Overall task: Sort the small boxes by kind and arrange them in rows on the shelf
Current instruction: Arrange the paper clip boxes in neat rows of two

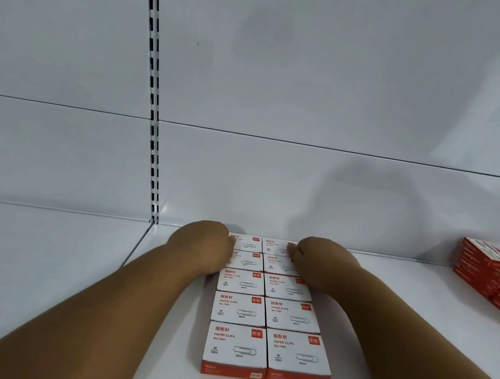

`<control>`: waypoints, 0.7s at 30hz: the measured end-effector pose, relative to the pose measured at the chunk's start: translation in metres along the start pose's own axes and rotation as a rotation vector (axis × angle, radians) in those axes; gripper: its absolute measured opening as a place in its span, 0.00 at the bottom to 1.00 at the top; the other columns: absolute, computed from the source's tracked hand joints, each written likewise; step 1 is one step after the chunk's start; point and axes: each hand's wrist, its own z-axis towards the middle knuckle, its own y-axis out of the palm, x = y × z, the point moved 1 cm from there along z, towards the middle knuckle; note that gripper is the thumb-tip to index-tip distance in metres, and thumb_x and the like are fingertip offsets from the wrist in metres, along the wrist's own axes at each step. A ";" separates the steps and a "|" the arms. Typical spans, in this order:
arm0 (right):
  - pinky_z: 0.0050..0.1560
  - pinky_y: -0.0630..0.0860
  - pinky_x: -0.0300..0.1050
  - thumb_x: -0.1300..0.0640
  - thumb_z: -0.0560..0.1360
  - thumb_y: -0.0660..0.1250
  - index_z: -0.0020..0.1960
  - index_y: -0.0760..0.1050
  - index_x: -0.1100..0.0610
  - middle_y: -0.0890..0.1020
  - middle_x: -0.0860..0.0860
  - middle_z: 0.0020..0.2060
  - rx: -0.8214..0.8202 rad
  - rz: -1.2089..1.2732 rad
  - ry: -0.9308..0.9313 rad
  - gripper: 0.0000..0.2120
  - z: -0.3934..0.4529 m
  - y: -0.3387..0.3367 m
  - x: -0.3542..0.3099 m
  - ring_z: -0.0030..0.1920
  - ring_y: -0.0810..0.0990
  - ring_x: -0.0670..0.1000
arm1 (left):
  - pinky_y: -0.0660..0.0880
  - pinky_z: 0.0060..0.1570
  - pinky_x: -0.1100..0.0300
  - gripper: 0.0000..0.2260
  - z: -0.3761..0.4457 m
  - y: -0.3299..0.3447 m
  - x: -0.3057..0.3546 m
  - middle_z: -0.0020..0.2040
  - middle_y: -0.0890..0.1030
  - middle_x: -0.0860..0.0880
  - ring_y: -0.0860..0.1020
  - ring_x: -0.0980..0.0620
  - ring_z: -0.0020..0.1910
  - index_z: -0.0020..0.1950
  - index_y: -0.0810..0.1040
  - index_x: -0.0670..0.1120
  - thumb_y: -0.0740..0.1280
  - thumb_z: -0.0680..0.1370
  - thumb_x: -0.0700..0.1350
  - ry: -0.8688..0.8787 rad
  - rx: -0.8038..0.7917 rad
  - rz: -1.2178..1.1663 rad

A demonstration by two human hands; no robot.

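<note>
Paper clip boxes (270, 311) in two columns of five on the white shelf (52, 258), between both forearms. Left hand (203, 246) and right hand (318, 262) flanking the rearmost boxes, touching them; finger curl impossible to tell. Red box stack (494, 278) far right of the right hand.

Ten small paper-clip boxes (271, 306) lie flat on the white shelf (74, 261), packed edge to edge in two columns of five that run from the shelf's front toward 12 o'clock, up to the back panel. Each has a white top printed with red text, a red corner square and a paper-clip drawing, and a red front side. The two farthest pairs are partly covered. At 2 o'clock, well apart from this block, a stack of red boxes (494, 278) sits several layers high, its tops white with red print, cut off by the frame edge.
</note>
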 end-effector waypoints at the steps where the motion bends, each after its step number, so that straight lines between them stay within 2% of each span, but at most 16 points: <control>1: 0.51 0.76 0.48 0.43 0.82 0.49 0.47 0.76 0.55 0.80 0.51 0.42 -0.002 -0.006 -0.007 0.22 0.000 0.000 0.000 0.46 0.79 0.52 | 0.69 0.45 0.57 0.15 0.000 0.000 0.000 0.41 0.73 0.51 0.74 0.50 0.45 0.43 0.71 0.50 0.52 0.83 0.54 0.003 -0.005 0.001; 5: 0.50 0.75 0.47 0.43 0.82 0.49 0.46 0.74 0.55 0.78 0.51 0.42 -0.022 -0.042 0.008 0.21 -0.002 -0.004 -0.002 0.47 0.79 0.52 | 0.69 0.44 0.57 0.17 -0.002 -0.002 -0.001 0.42 0.75 0.50 0.75 0.49 0.44 0.39 0.70 0.50 0.51 0.83 0.53 -0.022 -0.012 0.005; 7: 0.51 0.75 0.48 0.41 0.81 0.50 0.49 0.73 0.54 0.78 0.50 0.43 0.030 -0.064 0.020 0.20 -0.005 -0.009 -0.002 0.48 0.78 0.52 | 0.69 0.44 0.57 0.16 -0.005 -0.009 0.001 0.46 0.78 0.48 0.75 0.49 0.44 0.41 0.71 0.49 0.51 0.83 0.53 -0.031 0.072 0.026; 9: 0.55 0.75 0.50 0.40 0.80 0.53 0.56 0.73 0.53 0.77 0.50 0.50 0.188 -0.068 -0.058 0.19 -0.009 -0.014 -0.002 0.53 0.76 0.52 | 0.70 0.47 0.54 0.14 -0.007 -0.015 0.005 0.54 0.77 0.47 0.74 0.47 0.50 0.52 0.73 0.47 0.52 0.83 0.52 0.033 0.234 0.042; 10: 0.59 0.73 0.50 0.40 0.80 0.55 0.60 0.72 0.51 0.77 0.49 0.55 0.249 -0.051 -0.136 0.18 -0.012 -0.014 -0.003 0.57 0.74 0.52 | 0.71 0.52 0.53 0.14 -0.008 -0.015 0.009 0.59 0.76 0.47 0.74 0.47 0.56 0.59 0.73 0.47 0.54 0.82 0.52 0.099 0.270 0.015; 12: 0.65 0.69 0.49 0.42 0.80 0.57 0.67 0.70 0.49 0.74 0.47 0.65 0.242 0.046 -0.277 0.19 -0.015 -0.010 -0.006 0.65 0.71 0.51 | 0.69 0.63 0.52 0.17 -0.009 -0.008 0.017 0.68 0.73 0.49 0.71 0.48 0.65 0.69 0.71 0.49 0.57 0.82 0.51 0.212 0.207 -0.134; 13: 0.66 0.68 0.47 0.43 0.80 0.58 0.68 0.70 0.48 0.73 0.46 0.67 0.186 0.120 -0.302 0.19 -0.016 -0.006 -0.008 0.66 0.70 0.49 | 0.69 0.65 0.52 0.17 -0.010 -0.004 0.020 0.69 0.73 0.50 0.71 0.49 0.66 0.70 0.71 0.50 0.58 0.82 0.50 0.231 0.153 -0.211; 16: 0.59 0.70 0.42 0.45 0.79 0.60 0.66 0.73 0.48 0.76 0.45 0.63 0.063 0.276 -0.271 0.17 -0.014 0.000 -0.009 0.60 0.74 0.47 | 0.72 0.60 0.55 0.14 -0.008 0.004 0.021 0.63 0.78 0.51 0.75 0.51 0.60 0.65 0.76 0.51 0.60 0.81 0.47 0.230 0.091 -0.304; 21: 0.56 0.70 0.40 0.45 0.78 0.64 0.62 0.76 0.48 0.78 0.44 0.59 0.075 0.330 -0.253 0.15 -0.013 0.000 -0.009 0.57 0.75 0.45 | 0.71 0.63 0.57 0.15 -0.012 0.002 0.024 0.65 0.77 0.51 0.74 0.51 0.63 0.67 0.77 0.50 0.60 0.81 0.47 0.226 0.115 -0.292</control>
